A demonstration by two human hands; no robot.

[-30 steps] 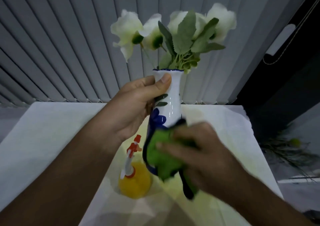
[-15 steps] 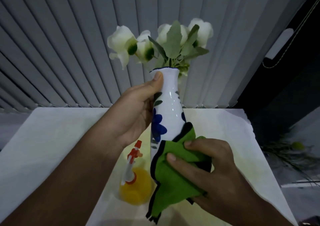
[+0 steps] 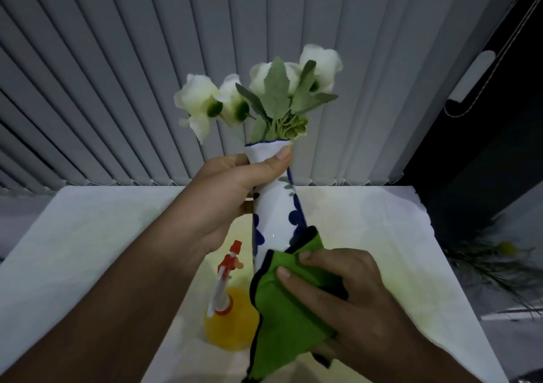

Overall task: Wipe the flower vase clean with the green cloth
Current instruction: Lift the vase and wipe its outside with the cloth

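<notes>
While the head view looks down over both forearms, the left hand (image 3: 232, 188) is wrapped around the narrow neck of the flower vase (image 3: 276, 209), its fingers (image 3: 279, 159) closed tight just below the blue-edged rim, thumb tip lying across the near side of the neck. The vase, white with blue flowers and green leaves painted on it, is held up above the table (image 3: 88, 235), leaning slightly toward the left hand. Lower down, the right hand (image 3: 352, 291) presses the green cloth (image 3: 282, 318) against the vase's wider body, fingers curled over the cloth and gripping it, with two fingertips plainly lying on the fabric. The cloth has a dark border and hangs down from the hand in a loose fold. It covers the lower part of the vase, so its base cannot be seen, and whether the base touches the table cannot be told. White flowers (image 3: 258, 94) with grey-green leaves stand out of the vase mouth. Just left of the cloth, on the table, stands a spray bottle (image 3: 229, 315) with yellow liquid and an orange-and-white nozzle, partly hidden by the cloth's edge. Behind the table hang grey vertical blinds (image 3: 147, 74); at the far right the scene is dark and blurry, with some foliage (image 3: 493, 262) hard to make out.
</notes>
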